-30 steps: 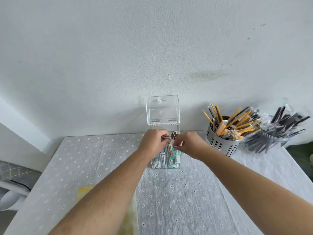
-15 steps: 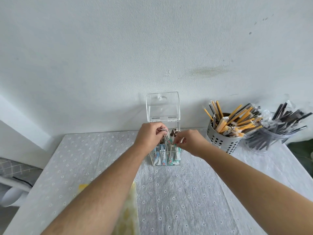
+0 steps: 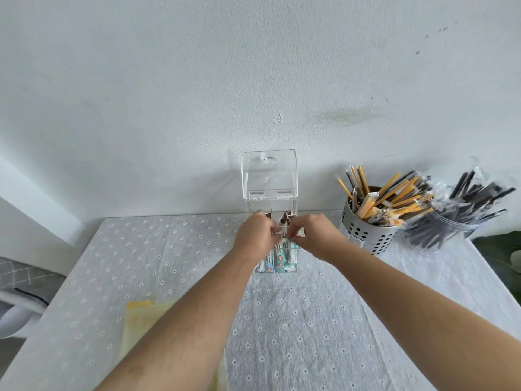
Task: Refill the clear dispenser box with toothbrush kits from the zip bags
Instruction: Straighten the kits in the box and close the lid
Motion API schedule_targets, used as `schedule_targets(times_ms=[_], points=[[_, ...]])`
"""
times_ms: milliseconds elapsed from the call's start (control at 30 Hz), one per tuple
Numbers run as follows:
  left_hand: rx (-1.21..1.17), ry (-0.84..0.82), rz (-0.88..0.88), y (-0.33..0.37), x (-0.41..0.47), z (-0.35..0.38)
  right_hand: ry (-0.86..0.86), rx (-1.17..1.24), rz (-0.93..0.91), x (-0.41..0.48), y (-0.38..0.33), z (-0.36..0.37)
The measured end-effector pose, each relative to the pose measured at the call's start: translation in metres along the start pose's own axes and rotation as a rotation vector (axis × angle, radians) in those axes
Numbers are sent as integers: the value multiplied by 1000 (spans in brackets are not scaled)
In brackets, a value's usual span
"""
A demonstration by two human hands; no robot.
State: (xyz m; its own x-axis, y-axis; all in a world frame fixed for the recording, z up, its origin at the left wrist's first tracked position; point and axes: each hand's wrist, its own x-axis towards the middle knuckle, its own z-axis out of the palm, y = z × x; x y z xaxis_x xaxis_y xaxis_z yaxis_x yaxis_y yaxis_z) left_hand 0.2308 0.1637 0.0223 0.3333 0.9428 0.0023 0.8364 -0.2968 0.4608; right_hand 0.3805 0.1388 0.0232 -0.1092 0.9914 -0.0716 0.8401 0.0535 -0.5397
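Note:
The clear dispenser box (image 3: 293, 215) stands at the table's far edge against the wall, its hinged lid (image 3: 269, 174) flipped up. Several toothbrush kits (image 3: 282, 256) in blue, teal and white wrappers stand upright inside. My left hand (image 3: 255, 238) and my right hand (image 3: 315, 239) meet over the box's open top, fingertips of both pinching the tops of the kits. A yellowish zip bag (image 3: 141, 323) lies on the table near me, partly hidden under my left forearm.
A perforated metal holder (image 3: 369, 235) full of yellow and dark wrapped sticks stands right of the box. Beside it sits a clear jar (image 3: 439, 235) of black wrapped sticks. Green leaves (image 3: 504, 258) show at the right edge. A flower-print cloth (image 3: 310, 320) covers the table.
Both hands stay over the box top; the fingertips have drawn together on the kit tops and sit slightly lower than half a second ago. The box has not moved.

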Motion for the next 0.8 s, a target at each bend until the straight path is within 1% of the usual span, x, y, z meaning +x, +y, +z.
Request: schedule_targets(times_ms=[100,167,233,300,367,400,433,467,500,533,600,633,667,700,800], points=[[42,-34,-24,4,2,0,41,-7,-14,-2,1,1],[-32,-12,-17,4,-1,-3,79,-8,-22,-4,1,0],[-151,40,2,2,-6,-10,159,3,-49,-6,1,-2],[-241,154,23,-2,-13,-22,263,48,-78,-7,-1,-7],[-281,379,61,-5,-17,-38,401,120,-77,-7,-6,-18],[-287,497,78,-5,-16,-46,475,161,-62,-4,-10,-25],[-296,582,75,-5,-14,-55,532,208,-33,-1,-15,-33],[-316,615,48,-5,-9,-62,553,260,11,4,-21,-40],[-349,586,-1,-4,-3,-67,535,316,62,9,-26,-46],[-389,499,-68,-3,2,-71,490,373,110,15,-30,-51],[-489,251,-198,-2,12,-75,377,471,192,26,-35,-57],[-541,158,-237,-2,15,-76,338,505,218,30,-35,-59],[-587,104,-256,-2,15,-76,315,541,239,33,-34,-60],[-619,88,-264,-1,15,-76,307,581,252,34,-33,-61],[-704,139,-283,-1,9,-83,326,705,267,31,-33,-66]])
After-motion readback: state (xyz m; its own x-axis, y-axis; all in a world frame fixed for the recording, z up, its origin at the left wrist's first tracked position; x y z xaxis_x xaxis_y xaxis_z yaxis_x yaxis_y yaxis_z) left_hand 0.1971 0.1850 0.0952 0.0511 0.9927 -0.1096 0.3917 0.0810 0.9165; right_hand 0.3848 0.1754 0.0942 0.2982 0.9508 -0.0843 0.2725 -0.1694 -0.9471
